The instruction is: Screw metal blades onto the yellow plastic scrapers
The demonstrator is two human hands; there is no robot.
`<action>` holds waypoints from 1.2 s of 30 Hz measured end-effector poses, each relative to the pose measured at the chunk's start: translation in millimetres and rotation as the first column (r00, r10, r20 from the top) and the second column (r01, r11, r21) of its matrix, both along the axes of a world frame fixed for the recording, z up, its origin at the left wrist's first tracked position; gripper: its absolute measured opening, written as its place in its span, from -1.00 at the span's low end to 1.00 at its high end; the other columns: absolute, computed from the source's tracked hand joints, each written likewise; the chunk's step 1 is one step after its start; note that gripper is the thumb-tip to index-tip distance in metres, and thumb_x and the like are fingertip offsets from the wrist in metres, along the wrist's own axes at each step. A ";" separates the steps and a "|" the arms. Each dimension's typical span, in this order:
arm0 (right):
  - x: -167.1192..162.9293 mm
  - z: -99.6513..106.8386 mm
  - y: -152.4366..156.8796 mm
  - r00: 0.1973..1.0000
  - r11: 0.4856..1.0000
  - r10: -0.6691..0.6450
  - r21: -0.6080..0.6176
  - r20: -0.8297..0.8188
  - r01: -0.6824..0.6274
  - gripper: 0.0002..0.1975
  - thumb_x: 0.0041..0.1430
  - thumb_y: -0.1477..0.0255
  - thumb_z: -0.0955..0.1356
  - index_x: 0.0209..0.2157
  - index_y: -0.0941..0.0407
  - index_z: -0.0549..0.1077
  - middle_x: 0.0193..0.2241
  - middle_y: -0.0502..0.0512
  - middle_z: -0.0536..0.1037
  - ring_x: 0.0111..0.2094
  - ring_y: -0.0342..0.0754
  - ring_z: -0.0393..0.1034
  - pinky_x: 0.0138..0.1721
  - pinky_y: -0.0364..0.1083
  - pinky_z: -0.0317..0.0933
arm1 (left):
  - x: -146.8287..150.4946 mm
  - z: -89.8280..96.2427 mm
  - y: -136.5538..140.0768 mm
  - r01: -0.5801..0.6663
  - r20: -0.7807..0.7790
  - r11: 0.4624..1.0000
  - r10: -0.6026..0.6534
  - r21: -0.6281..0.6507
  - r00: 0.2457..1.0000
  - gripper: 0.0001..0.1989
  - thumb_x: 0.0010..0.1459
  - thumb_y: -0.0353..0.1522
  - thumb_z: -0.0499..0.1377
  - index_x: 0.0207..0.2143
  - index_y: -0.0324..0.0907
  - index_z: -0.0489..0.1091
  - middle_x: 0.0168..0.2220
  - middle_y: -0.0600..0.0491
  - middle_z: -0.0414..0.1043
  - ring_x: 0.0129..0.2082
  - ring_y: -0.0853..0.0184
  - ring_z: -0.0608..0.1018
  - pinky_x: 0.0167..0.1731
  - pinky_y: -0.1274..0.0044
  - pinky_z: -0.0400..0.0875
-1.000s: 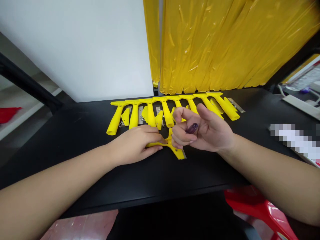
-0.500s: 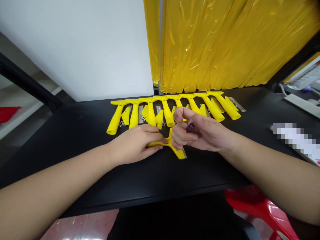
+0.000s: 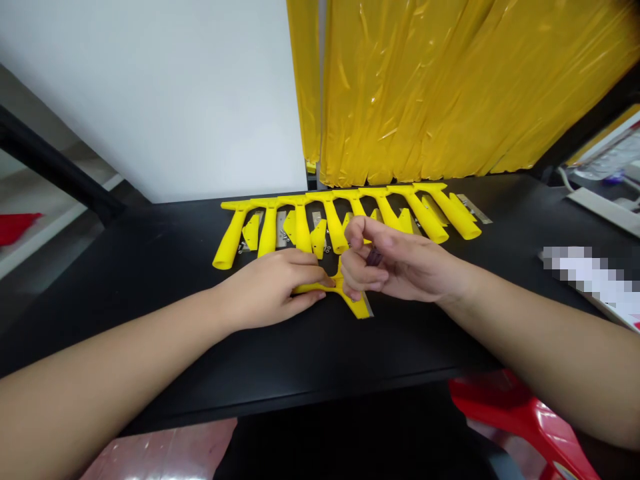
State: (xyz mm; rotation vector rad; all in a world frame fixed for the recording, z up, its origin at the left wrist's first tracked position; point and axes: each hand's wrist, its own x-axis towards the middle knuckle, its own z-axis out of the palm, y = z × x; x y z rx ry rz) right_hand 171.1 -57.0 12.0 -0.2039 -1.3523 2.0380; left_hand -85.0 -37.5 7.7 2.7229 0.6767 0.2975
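Yellow scraper (image 3: 357,307) lies on the black desk (image 3: 200,360), nearer the person than the parts row, handle pointing to their left, head to the right. Thin metal blade (image 3: 369,305) shows along the head's outer edge. Left hand (image 3: 273,288) has it: fingers curled over the handle near the neck, thumb against the near side, grip closed, palm down. Right hand (image 3: 400,267) is above the head, palm turned inward, fingers folded round a dark purple tool handle (image 3: 374,257); only a bit of that shows, the rest is hidden. Can't tell from here whether those knuckles touch the scraper. Behind both hands, a row of yellow handles (image 3: 270,230) runs across the desk, heads away from the person, some partly blocked by the right hand. Between them: yellow clamp plates (image 3: 319,239), metal blades (image 3: 281,230) and small loose fasteners (image 3: 328,250), too small to identify. Yellow plastic sheeting (image 3: 425,87) hangs behind the desk, beside a white panel (image 3: 175,93). Red plastic stool (image 3: 530,407) below the right forearm, partly in view.
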 end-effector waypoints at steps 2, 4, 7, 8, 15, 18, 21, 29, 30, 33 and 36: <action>0.7 2.9 0.3 1.000 1.000 -0.016 -0.008 0.025 0.016 -0.69 0.48 0.15 0.37 -0.26 0.08 0.39 -0.40 -0.04 0.39 -0.37 -0.12 0.29 -0.15 -0.04 0.37 | -0.3 -0.8 0.4 0.003 -0.002 1.000 -0.003 -0.001 1.000 -0.82 0.42 -0.34 0.19 -0.05 -0.08 0.60 -0.16 0.02 0.57 -0.11 0.25 0.61 -0.07 0.45 0.50; 0.5 3.9 2.2 0.999 0.999 -0.038 0.014 0.025 0.038 -0.62 0.47 0.14 0.37 -0.35 0.11 0.39 -0.31 0.03 0.42 -0.28 -0.10 0.36 -0.12 -0.02 0.42 | -0.5 -1.3 0.6 0.009 -0.002 1.000 -0.009 -0.002 1.000 -0.81 0.42 -0.34 0.19 -0.04 -0.08 0.60 -0.14 0.01 0.57 -0.09 0.24 0.61 -0.04 0.44 0.50; -0.7 0.8 5.9 0.999 0.998 -0.029 0.056 0.025 0.027 -0.51 0.49 0.10 0.34 -0.46 0.13 0.41 -0.40 0.01 0.36 -0.33 -0.11 0.31 -0.12 -0.02 0.44 | -0.1 -1.0 0.1 0.010 -0.001 1.000 -0.010 0.006 1.000 -0.82 0.42 -0.35 0.19 -0.06 -0.09 0.60 -0.18 0.02 0.56 -0.13 0.25 0.61 -0.10 0.45 0.50; -1.0 -0.7 6.5 1.000 0.998 -0.012 0.061 0.029 0.011 -0.47 0.50 0.06 0.31 -0.47 0.13 0.41 -0.48 -0.03 0.31 -0.40 -0.12 0.26 -0.14 -0.03 0.43 | 0.1 -0.6 -0.2 0.007 -0.001 1.000 -0.007 0.010 1.000 -0.82 0.42 -0.35 0.19 -0.06 -0.10 0.60 -0.19 0.02 0.56 -0.14 0.25 0.61 -0.11 0.45 0.50; 1.4 1.5 -0.1 0.999 1.000 -0.002 -0.014 0.044 0.002 -0.67 0.46 0.10 0.38 -0.23 0.06 0.37 -0.47 -0.12 0.30 -0.45 -0.15 0.19 -0.18 -0.04 0.35 | 1.1 1.3 -0.6 0.010 -0.003 1.000 -0.010 0.012 1.000 -0.82 0.41 -0.35 0.19 -0.09 -0.11 0.60 -0.21 0.01 0.55 -0.16 0.26 0.61 -0.14 0.47 0.51; 1.4 4.0 0.6 0.999 1.000 -0.030 -0.001 0.022 0.030 -0.65 0.45 0.15 0.40 -0.32 0.09 0.35 -0.35 -0.01 0.38 -0.31 -0.10 0.33 -0.13 -0.01 0.39 | 0.5 0.5 0.0 0.019 0.012 1.000 -0.019 0.011 1.000 -0.83 0.41 -0.35 0.19 -0.09 -0.10 0.61 -0.19 0.01 0.56 -0.14 0.26 0.62 -0.10 0.47 0.52; 0.1 2.5 3.3 1.000 0.999 -0.005 0.050 0.023 0.004 -0.54 0.48 0.09 0.34 -0.42 0.11 0.38 -0.46 -0.05 0.33 -0.40 -0.12 0.26 -0.16 -0.01 0.40 | -0.2 -0.3 0.3 0.015 0.012 1.000 -0.015 0.021 1.000 -0.83 0.41 -0.36 0.19 -0.08 -0.09 0.60 -0.20 0.02 0.55 -0.16 0.27 0.61 -0.14 0.49 0.51; 0.9 0.7 0.8 1.000 1.000 -0.015 0.010 0.014 0.015 -0.68 0.46 0.12 0.39 -0.22 0.06 0.35 -0.47 -0.12 0.29 -0.45 -0.15 0.19 -0.18 -0.05 0.34 | 0.0 0.5 -0.3 0.021 -0.005 0.999 -0.021 0.034 1.000 -0.81 0.42 -0.36 0.17 -0.07 -0.08 0.60 -0.18 0.01 0.55 -0.15 0.26 0.61 -0.12 0.48 0.52; 0.7 0.6 1.2 1.000 1.000 -0.022 0.005 0.013 0.022 -0.69 0.44 0.15 0.41 -0.24 0.07 0.35 -0.42 -0.08 0.35 -0.39 -0.13 0.25 -0.17 -0.04 0.34 | -0.1 0.0 0.0 0.026 0.004 0.999 -0.026 0.042 1.000 -0.80 0.42 -0.35 0.17 -0.06 -0.07 0.60 -0.18 0.00 0.55 -0.14 0.26 0.62 -0.10 0.47 0.53; -0.8 -1.1 4.2 1.000 0.999 -0.024 0.036 0.011 0.024 -0.62 0.44 0.12 0.40 -0.35 0.11 0.41 -0.34 0.02 0.42 -0.31 -0.09 0.34 -0.16 -0.02 0.39 | -0.8 -2.2 1.1 0.034 0.020 0.998 -0.035 0.060 0.999 -0.80 0.42 -0.33 0.16 -0.06 -0.06 0.61 -0.17 -0.01 0.56 -0.13 0.24 0.62 -0.06 0.45 0.55; -1.1 -3.2 6.2 0.999 0.998 0.015 0.064 0.036 -0.018 -0.47 0.51 0.02 0.28 -0.43 0.12 0.42 -0.54 -0.09 0.29 -0.49 -0.14 0.21 -0.19 -0.01 0.39 | -1.3 -3.0 1.1 0.020 -0.006 0.998 -0.019 0.060 1.000 -0.80 0.43 -0.33 0.16 -0.07 -0.08 0.60 -0.20 0.00 0.54 -0.16 0.25 0.61 -0.12 0.47 0.53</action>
